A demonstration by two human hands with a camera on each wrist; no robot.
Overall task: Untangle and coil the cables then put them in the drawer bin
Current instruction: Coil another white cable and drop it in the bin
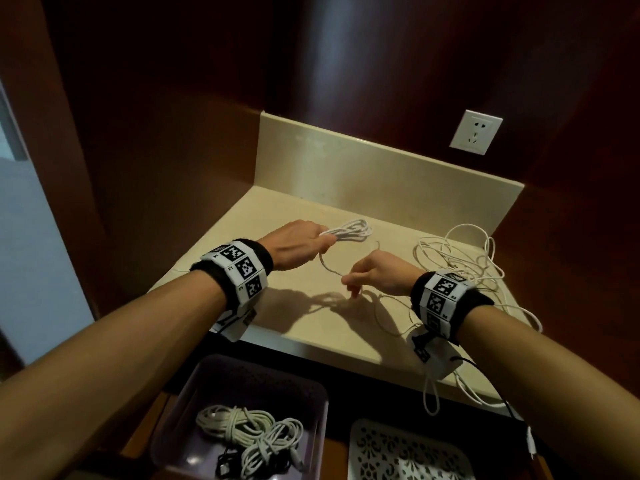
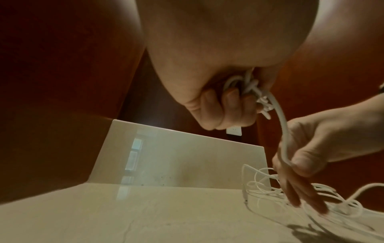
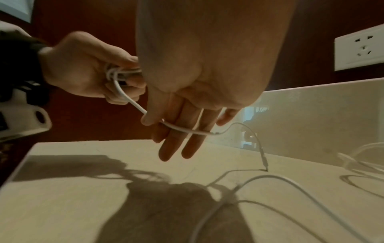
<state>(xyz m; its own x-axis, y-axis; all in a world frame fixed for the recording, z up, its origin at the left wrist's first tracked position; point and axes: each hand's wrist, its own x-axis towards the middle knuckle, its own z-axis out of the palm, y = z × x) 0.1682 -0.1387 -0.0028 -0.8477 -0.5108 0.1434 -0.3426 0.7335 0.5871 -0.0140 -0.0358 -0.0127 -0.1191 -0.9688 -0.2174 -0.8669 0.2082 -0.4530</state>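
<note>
My left hand (image 1: 298, 245) grips a bundle of white cable loops (image 1: 349, 231) a little above the beige counter (image 1: 304, 209). In the left wrist view its curled fingers (image 2: 224, 105) close round the loops (image 2: 249, 87). The cable's loose tail (image 1: 327, 266) runs down to my right hand (image 1: 374, 277), which pinches it between thumb and fingers (image 3: 182, 128); the other fingers point down, straight. Past that hand the tail ends in a plug (image 3: 264, 162) touching the counter. A tangle of white cables (image 1: 457, 261) lies at the right. The purple drawer bin (image 1: 263, 375) below holds coiled cables (image 1: 249, 431).
A white perforated tray (image 1: 405, 452) sits right of the bin in the open drawer. A wall socket (image 1: 476, 132) is set in the dark wood panel behind the counter. Some strands of the tangle hang over the counter's front edge (image 1: 431, 393).
</note>
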